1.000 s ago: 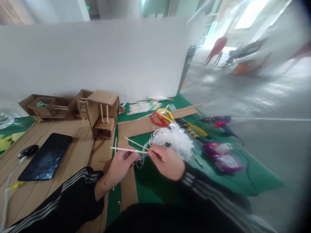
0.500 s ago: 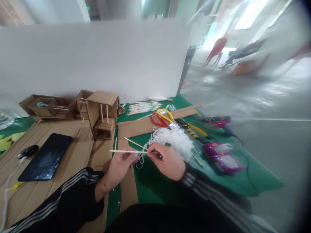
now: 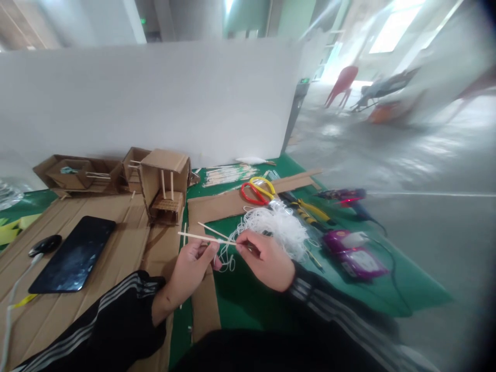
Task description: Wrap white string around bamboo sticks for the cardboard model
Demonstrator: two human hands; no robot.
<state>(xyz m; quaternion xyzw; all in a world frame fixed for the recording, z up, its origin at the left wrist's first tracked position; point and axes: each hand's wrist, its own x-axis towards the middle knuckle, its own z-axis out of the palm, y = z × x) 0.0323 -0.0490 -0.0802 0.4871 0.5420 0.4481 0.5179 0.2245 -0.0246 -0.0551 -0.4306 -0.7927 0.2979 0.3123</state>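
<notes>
Between my two hands lies a thin wooden stick [image 3: 194, 236], its left end free and tilted slightly up. My left hand [image 3: 196, 263] pinches it near the middle, where white string [image 3: 223, 257] is looped and hangs down. At the stick's right end, my right hand [image 3: 267, 258] is closed on it with thumb and fingertips. A second stick [image 3: 211, 229] slants in behind and meets the first near my right fingertips; whether they are joined I cannot tell. Just beyond my right hand spreads a tangled heap of white string [image 3: 279, 222].
Red-and-yellow-handled scissors [image 3: 253, 194] lie on a cardboard strip [image 3: 217, 203]. Pliers [image 3: 313, 211], a glue gun [image 3: 343, 195] and a purple package [image 3: 352, 253] are at right. Left stand a cardboard box structure [image 3: 166, 160], a black phone [image 3: 73, 253] and a mouse [image 3: 45, 245]. More sticks [image 3: 228, 174] lie behind.
The held stick has tipped so its left end sits higher than its right. Both hands keep their grip and have hardly moved. The view has shifted slightly.
</notes>
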